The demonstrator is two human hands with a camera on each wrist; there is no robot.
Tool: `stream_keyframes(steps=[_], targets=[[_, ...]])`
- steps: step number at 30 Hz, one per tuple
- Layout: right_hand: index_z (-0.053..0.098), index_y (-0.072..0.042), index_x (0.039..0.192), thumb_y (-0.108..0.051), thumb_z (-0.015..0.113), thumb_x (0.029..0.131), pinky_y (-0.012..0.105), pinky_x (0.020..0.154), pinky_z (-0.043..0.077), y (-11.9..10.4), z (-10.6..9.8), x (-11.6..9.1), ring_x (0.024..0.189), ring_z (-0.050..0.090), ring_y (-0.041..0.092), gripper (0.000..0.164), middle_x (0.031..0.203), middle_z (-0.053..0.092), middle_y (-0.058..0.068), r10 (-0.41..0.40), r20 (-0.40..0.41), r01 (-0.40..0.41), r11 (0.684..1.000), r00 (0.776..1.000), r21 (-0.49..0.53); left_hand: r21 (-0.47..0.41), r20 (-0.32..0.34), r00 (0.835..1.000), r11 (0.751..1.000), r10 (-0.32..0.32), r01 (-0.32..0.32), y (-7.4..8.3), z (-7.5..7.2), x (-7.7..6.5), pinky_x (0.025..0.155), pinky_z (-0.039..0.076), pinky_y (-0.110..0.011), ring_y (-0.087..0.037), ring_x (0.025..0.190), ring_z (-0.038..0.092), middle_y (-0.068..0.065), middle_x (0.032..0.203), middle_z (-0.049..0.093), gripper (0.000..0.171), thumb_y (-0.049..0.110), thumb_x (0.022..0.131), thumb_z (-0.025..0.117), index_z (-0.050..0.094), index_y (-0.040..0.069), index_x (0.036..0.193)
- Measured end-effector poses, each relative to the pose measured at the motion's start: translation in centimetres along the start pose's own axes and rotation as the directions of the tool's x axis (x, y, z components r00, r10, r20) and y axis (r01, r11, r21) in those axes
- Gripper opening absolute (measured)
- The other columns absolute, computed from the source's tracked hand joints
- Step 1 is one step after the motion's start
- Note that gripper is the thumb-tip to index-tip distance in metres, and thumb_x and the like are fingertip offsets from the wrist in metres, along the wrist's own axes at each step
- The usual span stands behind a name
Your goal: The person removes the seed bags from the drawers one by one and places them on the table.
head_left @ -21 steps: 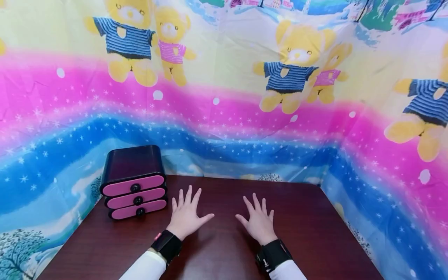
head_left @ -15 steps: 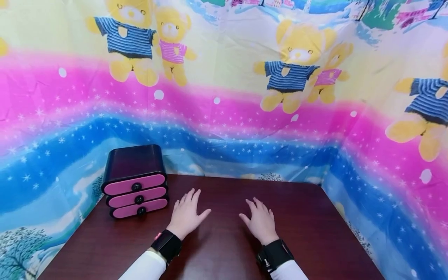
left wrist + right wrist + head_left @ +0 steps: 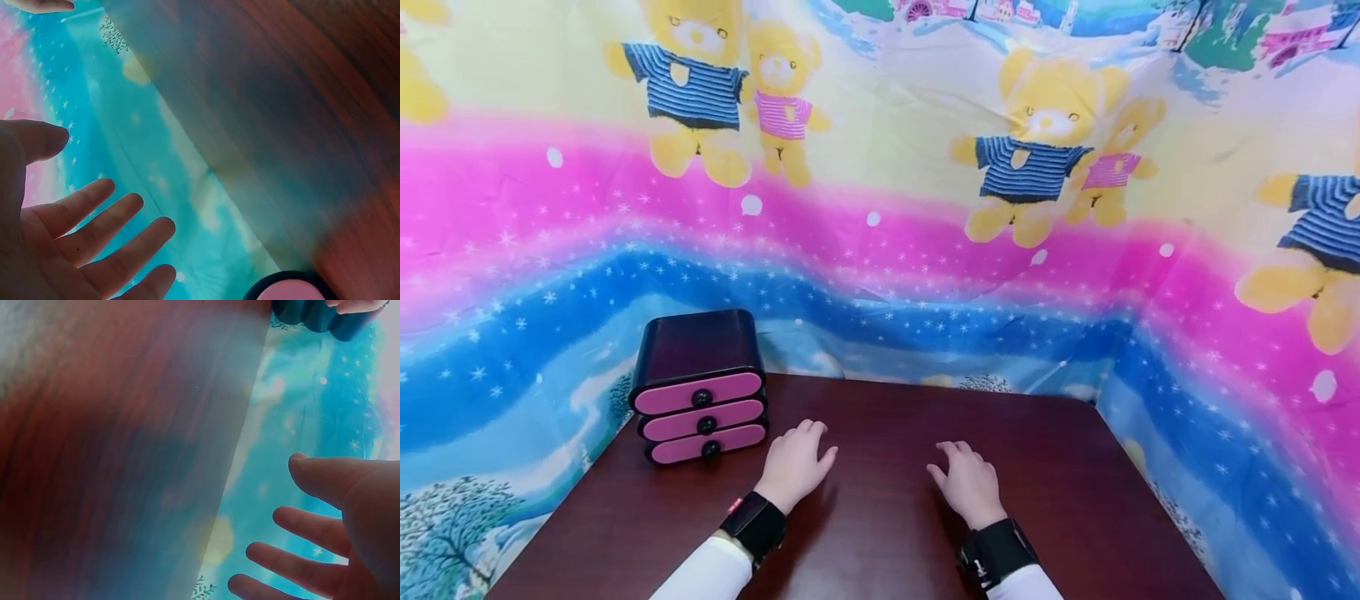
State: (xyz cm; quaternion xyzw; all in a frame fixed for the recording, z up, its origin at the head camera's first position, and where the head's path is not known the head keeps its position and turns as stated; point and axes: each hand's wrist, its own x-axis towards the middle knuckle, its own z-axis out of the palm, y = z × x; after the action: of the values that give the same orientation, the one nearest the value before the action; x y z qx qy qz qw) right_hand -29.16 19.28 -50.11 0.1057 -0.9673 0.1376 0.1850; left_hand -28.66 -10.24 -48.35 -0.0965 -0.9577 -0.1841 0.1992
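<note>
My left hand (image 3: 793, 467) hovers above the dark wooden table (image 3: 880, 517), holding nothing, its fingers loosely bent. Just to its left stands a small black drawer box (image 3: 700, 346) with three pink drawer fronts and round black knobs. All the drawers are pushed in. My right hand (image 3: 972, 483) is over the right half of the table, likewise holding nothing, with relaxed fingers. Both wrist views show thumb and fingers spread apart around nothing. A rounded pink drawer end (image 3: 290, 290) shows at the bottom of the left wrist view.
A printed cloth (image 3: 880, 250) with teddy bears and snowflakes hangs behind the table and along its sides. The table's back edge meets this cloth. A black band (image 3: 756, 523) wraps the left wrist and another band (image 3: 997, 550) the right.
The fingers of both hands have gone from widely spread and straight to loosely bent. Both hands have come slightly nearer the body. The whole head view has shifted a little.
</note>
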Motion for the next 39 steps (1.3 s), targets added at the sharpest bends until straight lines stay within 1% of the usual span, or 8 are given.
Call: stream_keyframes(steps=[5, 10, 12, 17, 19, 24, 31, 39], targets=[[0.071, -0.008, 0.124, -0.031, 0.080, 0.088, 0.051, 0.080, 0.058, 0.8, -0.2, -0.3, 0.097, 0.070, 0.032, 0.043, 0.120, 0.069, 0.017, 0.025, -0.009, -0.024, 0.999, 1.000, 0.021, -0.091, -0.042, 0.999, 0.996, -0.027, 0.023, -0.6, -1.5, -0.4, 0.081, 0.059, -0.045, -0.028, 0.094, 0.070, -0.011, 0.108, 0.070, 0.033, 0.031, 0.093, 0.074, 0.071, 0.005, 0.114], [0.071, -0.009, 0.124, -0.032, 0.079, 0.089, 0.052, 0.081, 0.058, 1.4, -0.2, -0.3, 0.098, 0.070, 0.033, 0.043, 0.120, 0.068, 0.017, 0.052, 0.014, -0.053, 0.998, 0.999, 0.017, -0.227, -0.195, 0.977, 0.973, -0.086, 0.041, -3.0, -6.4, -0.7, 0.082, 0.057, -0.047, -0.027, 0.094, 0.068, -0.010, 0.106, 0.071, 0.023, 0.023, 0.095, 0.070, 0.072, 0.006, 0.111], [0.071, -0.009, 0.125, -0.032, 0.079, 0.090, 0.052, 0.081, 0.057, 1.5, -0.2, -0.2, 0.098, 0.070, 0.033, 0.043, 0.121, 0.068, 0.017, 0.057, 0.021, -0.057, 0.998, 0.998, 0.022, -0.248, -0.329, 0.936, 0.968, -0.123, 0.040, -4.6, -8.7, -0.5, 0.076, 0.055, -0.046, -0.026, 0.086, 0.065, -0.010, 0.096, 0.069, 0.015, 0.019, 0.096, 0.068, 0.072, 0.006, 0.102], [0.070, -0.009, 0.126, -0.031, 0.078, 0.090, 0.050, 0.080, 0.058, 1.6, -0.6, -0.4, 0.095, 0.070, 0.031, 0.043, 0.121, 0.068, 0.017, 0.067, 0.036, -0.068, 0.997, 0.997, 0.039, -0.271, -0.575, 0.774, 0.954, -0.266, 0.127, -9.4, -12.1, -0.5, 0.082, 0.042, -0.053, -0.040, 0.091, 0.055, -0.022, 0.095, 0.063, 0.019, 0.016, 0.096, 0.065, 0.067, -0.003, 0.097], [0.070, -0.008, 0.126, -0.030, 0.079, 0.090, 0.048, 0.077, 0.058, 1.7, -0.7, -0.5, 0.093, 0.070, 0.030, 0.043, 0.121, 0.068, 0.017, 0.066, 0.041, -0.067, 0.997, 0.997, 0.037, -0.335, -0.540, 0.759, 0.920, -0.365, 0.204, -11.1, -12.4, -0.8, 0.094, 0.035, -0.059, -0.047, 0.108, 0.048, -0.029, 0.113, 0.057, 0.033, 0.022, 0.098, 0.063, 0.062, -0.008, 0.112], [0.071, -0.008, 0.124, -0.030, 0.079, 0.090, 0.047, 0.074, 0.058, 1.9, -0.6, -0.5, 0.091, 0.070, 0.030, 0.042, 0.120, 0.068, 0.017, 0.068, 0.038, -0.069, 0.997, 0.997, 0.034, -0.473, -0.212, 0.787, 0.765, -0.580, 0.436, -14.0, -12.9, -1.4, 0.108, 0.028, -0.064, -0.052, 0.132, 0.032, -0.037, 0.145, 0.034, 0.071, 0.044, 0.105, 0.048, 0.034, -0.011, 0.147], [0.071, -0.008, 0.124, -0.030, 0.079, 0.090, 0.048, 0.075, 0.058, 1.9, -0.5, -0.3, 0.093, 0.070, 0.030, 0.041, 0.120, 0.068, 0.017, 0.071, 0.038, -0.072, 0.997, 0.997, 0.030, -0.561, 0.017, 0.770, 0.631, -0.638, 0.535, -15.5, -13.6, -1.0, 0.113, 0.029, -0.063, -0.052, 0.142, 0.029, -0.036, 0.158, 0.022, 0.084, 0.054, 0.105, 0.041, 0.014, -0.005, 0.159], [0.071, -0.009, 0.125, -0.032, 0.077, 0.091, 0.050, 0.077, 0.057, 1.9, -0.4, -0.1, 0.095, 0.071, 0.031, 0.041, 0.121, 0.068, 0.017, 0.088, 0.064, -0.090, 0.996, 0.994, 0.024, -0.681, 0.130, 0.751, 0.492, -0.647, 0.543, -16.5, -14.0, -0.5, 0.115, 0.028, -0.063, -0.051, 0.146, 0.024, -0.034, 0.164, 0.008, 0.090, 0.061, 0.103, 0.035, 0.002, 0.002, 0.162]])
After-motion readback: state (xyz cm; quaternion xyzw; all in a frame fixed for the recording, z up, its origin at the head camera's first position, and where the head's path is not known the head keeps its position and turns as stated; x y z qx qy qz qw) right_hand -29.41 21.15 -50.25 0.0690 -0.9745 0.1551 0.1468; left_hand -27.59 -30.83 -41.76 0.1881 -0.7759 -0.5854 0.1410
